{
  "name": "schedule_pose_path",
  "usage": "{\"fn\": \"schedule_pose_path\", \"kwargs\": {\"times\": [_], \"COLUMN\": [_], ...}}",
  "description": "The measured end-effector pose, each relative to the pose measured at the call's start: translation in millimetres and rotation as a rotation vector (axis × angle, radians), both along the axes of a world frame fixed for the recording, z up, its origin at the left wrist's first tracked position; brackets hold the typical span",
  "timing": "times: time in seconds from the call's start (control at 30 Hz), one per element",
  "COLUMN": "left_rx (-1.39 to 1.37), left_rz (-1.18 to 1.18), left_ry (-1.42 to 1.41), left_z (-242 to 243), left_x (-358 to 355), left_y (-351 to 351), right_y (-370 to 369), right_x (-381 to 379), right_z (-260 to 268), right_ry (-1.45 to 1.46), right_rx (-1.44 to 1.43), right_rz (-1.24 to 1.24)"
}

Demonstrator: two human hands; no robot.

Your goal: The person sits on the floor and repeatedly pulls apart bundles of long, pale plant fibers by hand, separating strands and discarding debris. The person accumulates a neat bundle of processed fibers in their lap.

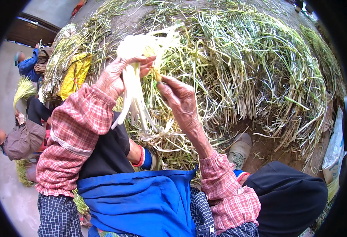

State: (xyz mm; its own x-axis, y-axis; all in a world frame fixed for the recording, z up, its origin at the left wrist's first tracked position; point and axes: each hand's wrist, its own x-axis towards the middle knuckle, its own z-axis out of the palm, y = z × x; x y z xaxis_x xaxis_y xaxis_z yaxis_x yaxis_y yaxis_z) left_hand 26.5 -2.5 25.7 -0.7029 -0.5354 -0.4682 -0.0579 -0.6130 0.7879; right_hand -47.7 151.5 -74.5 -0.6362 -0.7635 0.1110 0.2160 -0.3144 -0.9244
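Observation:
My left hand (121,72) is closed around a small bunch of pale leafy stalks (133,94), whose white ends hang down and whose yellow-green leaves spread beyond the fingers, partly washed out by glare. Just right of it, my right hand (178,96) pinches a yellowed leaf (156,74) between thumb and forefinger, close to the bunch. Beneath both hands lie loose stalks and stripped leaves (167,139). A broad heap of the same long green and straw-coloured stalks (244,65) stretches across the ground ahead.
A yellow woven sack (75,74) lies at the heap's left side. Two people sit at the left, one in blue (28,66), the other holding a pale green bunch (24,89). My shoe (240,149) stands on bare soil. A white sack (333,160) is at the far right.

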Motion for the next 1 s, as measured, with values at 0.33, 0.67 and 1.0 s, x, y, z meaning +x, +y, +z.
{"fn": "schedule_pose_path", "kwargs": {"times": [0.33,0.67,1.0], "left_rx": [-0.049,-0.199,-0.228], "left_rz": [-0.117,0.056,-0.138], "left_ry": [-0.013,-0.179,-0.186], "left_z": [-12,-16,-27], "left_x": [4,-5,2], "left_y": [-4,-4,-7], "right_y": [-1,-3,-8], "right_x": [0,1,-4], "right_z": [-12,-9,-8], "right_ry": [0.113,0.320,-0.090], "right_rx": [0.166,0.211,0.145], "right_rz": [0.062,-0.060,0.260]}}
